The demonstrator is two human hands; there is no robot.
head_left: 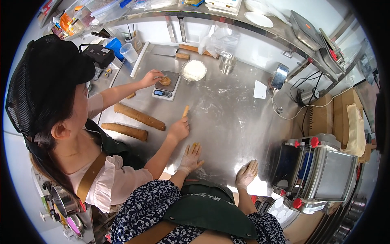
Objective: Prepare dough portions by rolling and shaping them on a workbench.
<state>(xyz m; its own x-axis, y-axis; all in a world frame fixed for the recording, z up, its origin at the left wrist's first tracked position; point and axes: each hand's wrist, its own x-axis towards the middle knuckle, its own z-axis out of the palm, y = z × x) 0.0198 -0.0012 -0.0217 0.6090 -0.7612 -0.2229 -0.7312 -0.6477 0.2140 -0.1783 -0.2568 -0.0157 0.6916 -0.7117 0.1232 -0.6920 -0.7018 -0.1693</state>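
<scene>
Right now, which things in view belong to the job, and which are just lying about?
Likely in the job: scale, brown piece on it, brown logs, white powder, steel table.

Apparently lying about: phone, white card, knife, cardboard boxes.

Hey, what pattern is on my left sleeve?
Your left sleeve has a small white floral print on dark navy, seen best in the head view.

Two gloved hands (191, 158) were counted at the near edge of the surface (227, 114), two brown logs (139, 116) and one scale (172, 86) toward the left, one bowl (193, 80) farther back.
</scene>
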